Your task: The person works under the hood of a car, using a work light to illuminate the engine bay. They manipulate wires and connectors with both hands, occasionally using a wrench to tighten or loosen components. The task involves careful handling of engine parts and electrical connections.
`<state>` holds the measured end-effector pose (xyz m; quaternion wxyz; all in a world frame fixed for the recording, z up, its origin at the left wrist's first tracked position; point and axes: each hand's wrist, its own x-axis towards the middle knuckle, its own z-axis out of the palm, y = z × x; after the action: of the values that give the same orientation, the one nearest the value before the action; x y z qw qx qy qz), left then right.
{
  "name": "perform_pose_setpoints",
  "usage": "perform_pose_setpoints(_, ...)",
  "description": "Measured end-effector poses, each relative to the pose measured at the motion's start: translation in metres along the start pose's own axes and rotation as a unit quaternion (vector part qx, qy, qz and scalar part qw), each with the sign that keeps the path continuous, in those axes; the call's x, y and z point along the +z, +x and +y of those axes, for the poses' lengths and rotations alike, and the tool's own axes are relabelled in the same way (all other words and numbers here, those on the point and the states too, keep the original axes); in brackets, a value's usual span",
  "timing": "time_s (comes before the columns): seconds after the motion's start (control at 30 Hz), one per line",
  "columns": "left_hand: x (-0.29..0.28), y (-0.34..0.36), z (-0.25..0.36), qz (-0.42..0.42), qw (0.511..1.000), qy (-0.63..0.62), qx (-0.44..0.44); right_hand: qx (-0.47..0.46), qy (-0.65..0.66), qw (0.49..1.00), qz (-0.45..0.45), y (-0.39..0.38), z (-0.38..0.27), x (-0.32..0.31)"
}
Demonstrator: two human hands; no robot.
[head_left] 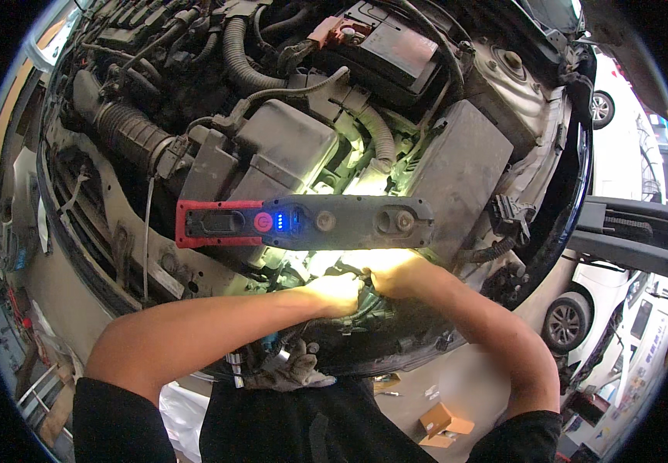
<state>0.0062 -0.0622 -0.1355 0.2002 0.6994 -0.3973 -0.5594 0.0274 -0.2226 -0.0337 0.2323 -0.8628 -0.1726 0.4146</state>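
Note:
Both my hands are close together in the front part of a car's engine bay, under bright light. My left hand (337, 294) is closed, its fingers curled next to the right one. My right hand (392, 273) is closed too, with its fingertips pinched together. A small dark piece shows between the two hands, too small and shaded to name. Just above them is a red and black work light (365, 222), its blue indicator dots lit; it hides part of the bay behind it. Connectors and wiring (368, 312) lie right below my fingers.
A grey airbox (287, 143) and a ribbed intake hose (129, 131) sit on the left. The battery (392, 46) is at the back, a dark box cover (465, 147) on the right. A dirty work glove (295, 369) lies on the front edge. An opened cardboard box (443, 419) is on the floor.

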Motion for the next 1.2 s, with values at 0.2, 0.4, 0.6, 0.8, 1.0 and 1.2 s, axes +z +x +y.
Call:
perform_pose_setpoints(0.2, -0.010, -0.012, 0.008, 0.003, 1.000, 0.002, 0.017, 0.037, 0.031, 0.998, -0.045, -0.001, -0.014, -0.016)
perform_pose_setpoints(0.4, -0.012, -0.018, 0.017, 0.034, 0.999, 0.024, 0.033, -0.064, -0.014, 0.995, 0.081, 0.005, 0.013, 0.014)
perform_pose_setpoints(0.6, -0.008, -0.017, 0.018, 0.057, 0.996, 0.064, -0.002, -0.082, 0.014, 0.988, 0.129, 0.000, 0.018, 0.026)
perform_pose_setpoints(0.8, -0.025, -0.021, 0.031, 0.021, 0.998, 0.016, -0.053, -0.097, -0.008, 0.974, 0.205, -0.007, 0.009, 0.023)
perform_pose_setpoints(1.0, 0.019, 0.013, -0.016, 0.018, 0.998, -0.032, 0.041, -0.069, -0.002, 0.977, 0.201, -0.005, -0.002, 0.015)
perform_pose_setpoints(1.2, -0.060, -0.119, 0.043, 0.116, 0.990, -0.086, 0.008, 0.030, -0.140, 0.989, 0.040, -0.020, -0.016, 0.015)
